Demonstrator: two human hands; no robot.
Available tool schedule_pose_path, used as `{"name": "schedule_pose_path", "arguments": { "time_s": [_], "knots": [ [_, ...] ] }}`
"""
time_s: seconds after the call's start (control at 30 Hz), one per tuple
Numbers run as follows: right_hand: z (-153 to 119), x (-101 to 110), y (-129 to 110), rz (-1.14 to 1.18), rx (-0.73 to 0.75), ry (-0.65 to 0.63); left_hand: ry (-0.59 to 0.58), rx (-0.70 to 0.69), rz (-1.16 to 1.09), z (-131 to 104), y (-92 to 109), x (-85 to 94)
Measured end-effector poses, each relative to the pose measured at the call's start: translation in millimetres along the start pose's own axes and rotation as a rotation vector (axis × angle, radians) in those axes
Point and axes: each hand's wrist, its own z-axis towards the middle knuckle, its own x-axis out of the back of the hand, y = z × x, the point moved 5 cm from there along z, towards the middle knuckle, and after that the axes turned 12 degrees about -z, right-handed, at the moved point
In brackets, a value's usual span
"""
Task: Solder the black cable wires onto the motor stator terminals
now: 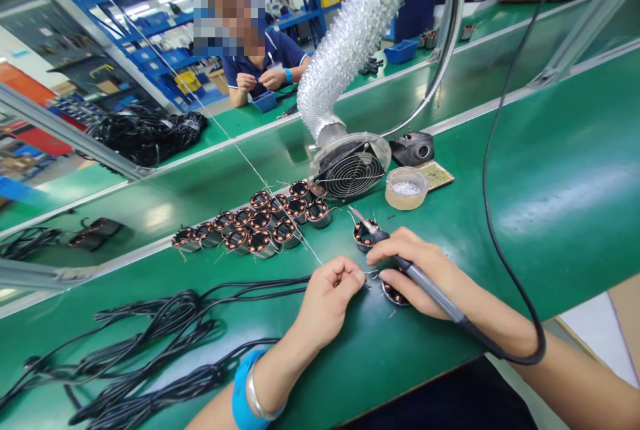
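My right hand [425,270] is wrapped round a soldering iron [433,293], its tip pointing up and left over a copper-wound motor stator [367,233]. Another stator [395,291] lies partly hidden beneath that hand. Close by on the left, my left hand [330,297] is closed in a pinch on thin wire; bare wire ends [371,275] poke out past its fingertips. A fine silvery line [250,167] runs down from above to this hand. Black cables [240,291] lead in behind it; their ends are hidden by the fingers.
Several stators [260,220] stand grouped on the green bench [550,217]. Beyond them are a fume extractor fan [353,173], a round tub [406,189] and a black iron holder [414,148]. The iron's cord [487,203] loops at right. A co-worker [267,60] sits opposite.
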Motion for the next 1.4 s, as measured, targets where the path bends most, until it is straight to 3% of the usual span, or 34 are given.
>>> {"name": "schedule_pose_path", "arguments": {
  "time_s": [0.4, 0.53, 1.4],
  "knots": [
    [-42.8, 48.7, -21.2, -0.007, -0.166, 0.274, 0.048, -0.052, 0.109, -8.2, 4.1, -4.1],
    [-44.5, 47.0, -16.8, 0.007, -0.223, 0.298, 0.058, -0.07, 0.127, -10.6, 4.2, -5.3],
    [-38.9, 39.9, -23.3, 0.014, -0.188, 0.288, 0.059, -0.104, 0.173, -11.1, 7.6, -5.6]
  ]
}}
